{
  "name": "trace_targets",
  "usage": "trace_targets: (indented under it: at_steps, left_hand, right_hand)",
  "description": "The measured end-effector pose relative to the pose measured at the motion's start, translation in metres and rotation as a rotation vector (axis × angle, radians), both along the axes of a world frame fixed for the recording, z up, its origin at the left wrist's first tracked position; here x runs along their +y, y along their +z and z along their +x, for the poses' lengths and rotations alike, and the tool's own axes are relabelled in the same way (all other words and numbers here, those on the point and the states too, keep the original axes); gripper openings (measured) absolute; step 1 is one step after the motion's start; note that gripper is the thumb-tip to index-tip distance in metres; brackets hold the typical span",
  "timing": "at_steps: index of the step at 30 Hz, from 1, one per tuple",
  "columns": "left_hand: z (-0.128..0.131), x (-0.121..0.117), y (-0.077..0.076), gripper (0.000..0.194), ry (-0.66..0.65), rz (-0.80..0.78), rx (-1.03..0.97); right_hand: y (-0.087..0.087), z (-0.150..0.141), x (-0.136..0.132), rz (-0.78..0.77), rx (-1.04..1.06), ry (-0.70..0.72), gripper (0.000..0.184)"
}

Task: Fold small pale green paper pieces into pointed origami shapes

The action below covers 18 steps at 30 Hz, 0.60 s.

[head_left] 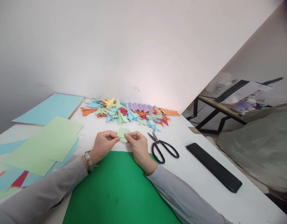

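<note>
Head view: my left fingers (114, 139) and right fingers (129, 138) pinch a small pale-green paper (122, 131) above the table (195, 175), its folding apparently partway, with many folded pieces (121, 118) heaped beyond and flat sheets (43, 143) lying unfolded at left.

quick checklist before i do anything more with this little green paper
1. Paper gripped by both hands: ok, the left hand and right hand pinch the small paper.
2. Its edges lined up: cannot tell, fingers cover part of it.
3. Folded pieces out of the way: ok, they lie beyond the hands.
4. Scissors closed: not ok, the blades are slightly apart, beside the right hand.
5. Black case off the scissors: ok, it lies apart, to their right.
</note>
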<state>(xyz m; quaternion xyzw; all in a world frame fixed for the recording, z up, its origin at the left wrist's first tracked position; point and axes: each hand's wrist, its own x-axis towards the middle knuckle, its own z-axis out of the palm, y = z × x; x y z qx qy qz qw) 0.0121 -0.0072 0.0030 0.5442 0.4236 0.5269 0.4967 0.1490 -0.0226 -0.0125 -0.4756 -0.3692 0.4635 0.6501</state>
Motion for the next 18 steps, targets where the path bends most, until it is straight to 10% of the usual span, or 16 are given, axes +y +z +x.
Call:
trace_targets:
  at_steps: [18]
  left_hand:
    - [-0.0054, 0.0052, -0.0013, 0.029, -0.167, -0.203, -0.196]
  right_hand:
    - [-0.0028, 0.0033, 0.0021, 0.039, 0.026, -0.004, 0.037]
